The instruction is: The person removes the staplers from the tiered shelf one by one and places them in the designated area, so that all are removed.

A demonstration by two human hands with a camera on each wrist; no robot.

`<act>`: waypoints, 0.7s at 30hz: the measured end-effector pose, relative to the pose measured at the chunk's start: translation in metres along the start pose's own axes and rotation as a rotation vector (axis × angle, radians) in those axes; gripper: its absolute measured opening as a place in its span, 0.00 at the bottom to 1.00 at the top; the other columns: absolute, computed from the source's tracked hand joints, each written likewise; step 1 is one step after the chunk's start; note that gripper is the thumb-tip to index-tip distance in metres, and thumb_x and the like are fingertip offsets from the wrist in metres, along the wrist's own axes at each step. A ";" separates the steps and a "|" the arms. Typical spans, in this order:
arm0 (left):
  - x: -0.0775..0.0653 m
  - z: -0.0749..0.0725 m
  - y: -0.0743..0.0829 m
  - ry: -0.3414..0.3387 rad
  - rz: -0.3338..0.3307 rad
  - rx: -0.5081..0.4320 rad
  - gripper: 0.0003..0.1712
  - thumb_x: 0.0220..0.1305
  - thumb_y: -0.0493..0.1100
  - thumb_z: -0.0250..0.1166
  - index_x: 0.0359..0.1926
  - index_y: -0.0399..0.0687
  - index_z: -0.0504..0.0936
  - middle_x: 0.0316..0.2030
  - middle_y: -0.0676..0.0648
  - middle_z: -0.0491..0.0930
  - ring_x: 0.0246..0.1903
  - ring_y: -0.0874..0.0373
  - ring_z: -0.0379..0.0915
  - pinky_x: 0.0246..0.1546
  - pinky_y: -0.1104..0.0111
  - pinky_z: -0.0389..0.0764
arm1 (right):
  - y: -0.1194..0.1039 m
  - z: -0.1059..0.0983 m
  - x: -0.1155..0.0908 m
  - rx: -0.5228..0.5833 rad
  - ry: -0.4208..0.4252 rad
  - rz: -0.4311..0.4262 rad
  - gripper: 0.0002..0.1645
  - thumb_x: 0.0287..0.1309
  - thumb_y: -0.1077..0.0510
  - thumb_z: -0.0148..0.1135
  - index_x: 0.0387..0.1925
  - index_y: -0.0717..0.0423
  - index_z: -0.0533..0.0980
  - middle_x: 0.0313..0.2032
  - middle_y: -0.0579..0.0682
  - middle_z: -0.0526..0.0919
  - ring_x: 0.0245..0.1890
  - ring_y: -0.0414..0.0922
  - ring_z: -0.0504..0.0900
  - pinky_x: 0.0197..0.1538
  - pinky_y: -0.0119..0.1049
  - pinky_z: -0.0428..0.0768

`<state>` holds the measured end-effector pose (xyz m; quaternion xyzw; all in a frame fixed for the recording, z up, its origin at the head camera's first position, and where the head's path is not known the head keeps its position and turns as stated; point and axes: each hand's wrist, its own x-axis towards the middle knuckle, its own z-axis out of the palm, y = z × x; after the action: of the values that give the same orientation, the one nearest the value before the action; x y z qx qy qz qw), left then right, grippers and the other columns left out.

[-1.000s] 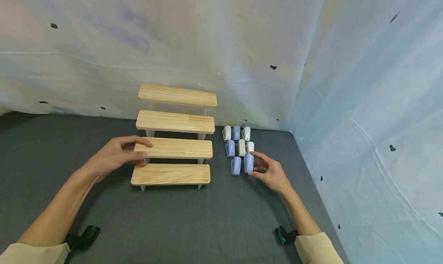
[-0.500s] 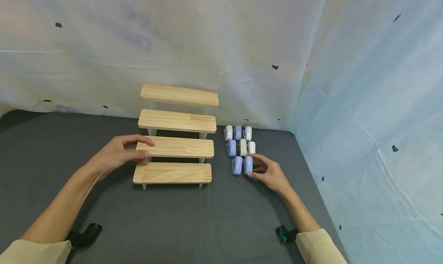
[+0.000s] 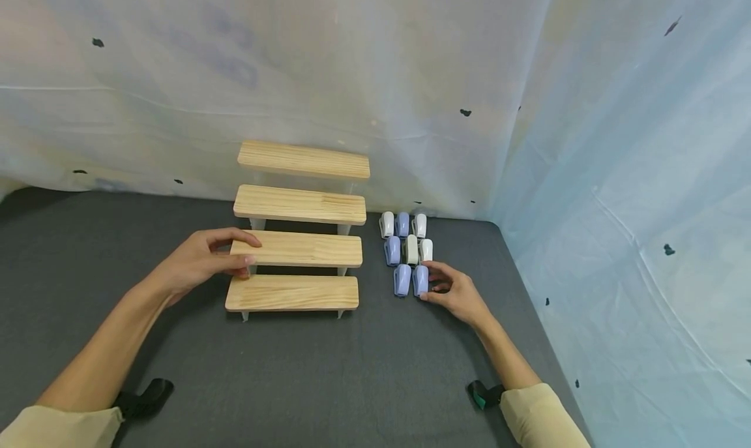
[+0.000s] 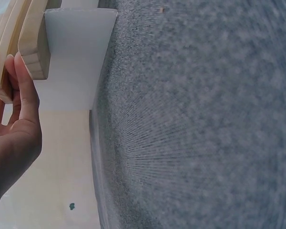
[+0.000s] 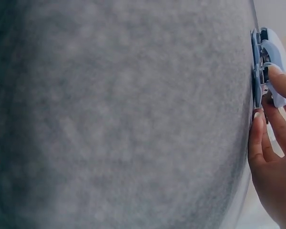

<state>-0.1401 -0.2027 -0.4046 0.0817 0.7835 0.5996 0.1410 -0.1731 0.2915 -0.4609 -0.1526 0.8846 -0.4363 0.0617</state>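
Looking down through the head camera, the person has both arms out over the dark grey felt tabletop (image 3: 328, 370): the left hand (image 3: 196, 262) curls round the left end of the second-lowest plank of the four-tier pale wooden step stand (image 3: 299, 249), thumb on top and fingers underneath, while the right hand (image 3: 454, 291) sits at the right of a cluster of small lilac and white plastic clips (image 3: 405, 246). Its thumb and fingertips pinch the nearest lilac clip (image 3: 420, 280), the right-hand one of the front pair, which lies flat on the felt with its long axis running away from the person, just to the right of the stand's lowest plank. The right hand is plainly the nearer one; the stand lies to the clip's left, between the two hands. Over to the left wrist view, the fingers (image 4: 24, 90) wrap the plank's end grain, close against the white support of the stand (image 4: 74, 57). And in the right wrist view, the lilac clip (image 5: 269, 64) shows edge-on at the frame's right, one fingertip (image 5: 281, 81) on it and the thumb low beside it, with its metal spring just visible.
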 end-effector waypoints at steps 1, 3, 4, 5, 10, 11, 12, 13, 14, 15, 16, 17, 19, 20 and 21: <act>0.000 0.000 0.000 -0.001 -0.001 0.000 0.28 0.64 0.49 0.70 0.60 0.40 0.76 0.56 0.38 0.73 0.39 0.50 0.83 0.41 0.58 0.84 | 0.001 0.000 0.000 -0.001 0.004 -0.002 0.40 0.49 0.62 0.78 0.64 0.51 0.73 0.56 0.55 0.79 0.52 0.52 0.80 0.50 0.48 0.80; 0.000 0.000 0.000 -0.005 0.000 -0.004 0.28 0.65 0.49 0.70 0.60 0.40 0.76 0.57 0.38 0.72 0.39 0.50 0.83 0.42 0.58 0.84 | 0.002 0.001 0.000 0.002 0.006 -0.012 0.40 0.49 0.62 0.78 0.64 0.52 0.73 0.56 0.56 0.79 0.52 0.54 0.79 0.50 0.48 0.80; -0.001 0.000 0.000 -0.007 0.001 -0.004 0.27 0.65 0.49 0.69 0.60 0.40 0.76 0.57 0.38 0.72 0.39 0.50 0.83 0.42 0.58 0.84 | 0.002 0.001 0.000 0.001 0.006 -0.014 0.40 0.49 0.62 0.78 0.65 0.53 0.73 0.56 0.57 0.79 0.52 0.54 0.79 0.50 0.49 0.80; -0.001 0.000 0.000 -0.009 0.003 -0.007 0.27 0.65 0.49 0.69 0.60 0.40 0.76 0.57 0.39 0.72 0.39 0.50 0.83 0.42 0.58 0.84 | 0.002 0.001 0.000 0.001 0.007 -0.013 0.40 0.49 0.62 0.78 0.65 0.53 0.73 0.56 0.57 0.79 0.52 0.54 0.79 0.50 0.50 0.80; 0.000 0.000 -0.001 -0.022 0.020 -0.007 0.26 0.66 0.49 0.68 0.60 0.41 0.76 0.57 0.39 0.72 0.39 0.50 0.83 0.42 0.58 0.84 | -0.006 0.001 -0.004 0.028 0.005 0.006 0.40 0.50 0.67 0.76 0.65 0.58 0.71 0.56 0.62 0.78 0.52 0.60 0.78 0.52 0.57 0.78; 0.000 0.000 -0.002 -0.024 0.021 -0.005 0.26 0.66 0.49 0.68 0.60 0.41 0.76 0.57 0.39 0.71 0.39 0.49 0.83 0.42 0.58 0.84 | -0.011 0.000 -0.006 0.037 0.001 0.007 0.40 0.50 0.68 0.76 0.65 0.61 0.71 0.56 0.63 0.77 0.52 0.61 0.78 0.52 0.58 0.77; 0.000 0.000 -0.002 -0.027 0.025 0.000 0.26 0.66 0.49 0.68 0.60 0.41 0.76 0.58 0.39 0.71 0.39 0.49 0.83 0.42 0.58 0.84 | -0.016 -0.001 -0.007 0.045 -0.002 0.004 0.39 0.51 0.69 0.75 0.65 0.63 0.70 0.56 0.65 0.77 0.52 0.63 0.78 0.52 0.59 0.77; 0.000 0.000 -0.003 -0.029 0.026 0.004 0.26 0.67 0.49 0.68 0.61 0.42 0.75 0.58 0.39 0.71 0.40 0.49 0.83 0.42 0.58 0.84 | -0.020 -0.002 -0.008 0.058 -0.005 0.004 0.39 0.51 0.70 0.74 0.65 0.65 0.70 0.56 0.66 0.77 0.52 0.64 0.78 0.52 0.59 0.78; -0.001 0.000 -0.003 -0.031 0.028 0.011 0.26 0.67 0.49 0.67 0.61 0.42 0.75 0.59 0.39 0.70 0.40 0.49 0.83 0.42 0.58 0.84 | -0.024 -0.003 -0.009 0.068 -0.007 0.005 0.38 0.52 0.70 0.73 0.65 0.67 0.70 0.56 0.66 0.77 0.52 0.64 0.78 0.52 0.58 0.78; -0.002 0.000 -0.003 -0.032 0.029 0.021 0.26 0.67 0.50 0.67 0.61 0.43 0.75 0.59 0.40 0.70 0.40 0.49 0.83 0.42 0.58 0.83 | -0.028 -0.005 -0.011 0.073 -0.008 0.003 0.37 0.53 0.70 0.72 0.64 0.68 0.70 0.56 0.66 0.77 0.52 0.64 0.78 0.51 0.58 0.79; -0.003 -0.001 -0.003 -0.032 0.033 0.033 0.26 0.68 0.50 0.67 0.61 0.44 0.75 0.59 0.40 0.70 0.40 0.49 0.83 0.42 0.59 0.83 | -0.032 -0.006 -0.012 0.064 -0.004 -0.004 0.36 0.54 0.70 0.72 0.64 0.69 0.70 0.56 0.67 0.78 0.52 0.65 0.78 0.51 0.56 0.79; -0.004 -0.001 -0.003 -0.032 0.037 0.043 0.26 0.68 0.50 0.66 0.61 0.44 0.75 0.59 0.40 0.71 0.40 0.49 0.83 0.42 0.59 0.83 | -0.033 -0.007 -0.012 0.058 0.004 -0.007 0.35 0.55 0.69 0.71 0.63 0.69 0.70 0.56 0.67 0.78 0.52 0.65 0.79 0.50 0.54 0.80; -0.006 0.000 -0.003 -0.030 0.042 0.068 0.26 0.68 0.51 0.66 0.62 0.46 0.75 0.58 0.40 0.72 0.41 0.50 0.83 0.42 0.60 0.83 | -0.028 -0.009 -0.012 0.052 0.028 -0.007 0.33 0.56 0.67 0.71 0.63 0.67 0.71 0.56 0.66 0.79 0.52 0.64 0.79 0.50 0.55 0.80; -0.007 -0.001 -0.003 -0.027 0.043 0.079 0.26 0.68 0.51 0.66 0.62 0.47 0.75 0.57 0.40 0.73 0.41 0.50 0.83 0.42 0.60 0.83 | -0.025 -0.010 -0.012 0.041 0.039 -0.013 0.32 0.57 0.67 0.70 0.63 0.66 0.72 0.56 0.65 0.79 0.52 0.63 0.80 0.50 0.55 0.80; -0.008 -0.001 -0.003 -0.023 0.042 0.088 0.26 0.68 0.51 0.66 0.62 0.47 0.75 0.56 0.40 0.74 0.41 0.51 0.83 0.42 0.61 0.83 | -0.022 -0.010 -0.011 0.029 0.052 -0.013 0.31 0.58 0.65 0.70 0.63 0.64 0.72 0.56 0.64 0.79 0.51 0.62 0.80 0.50 0.54 0.80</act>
<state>-0.1321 -0.2066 -0.4064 0.1111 0.8055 0.5665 0.1338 -0.1604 0.2906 -0.4377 -0.1460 0.8785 -0.4533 0.0382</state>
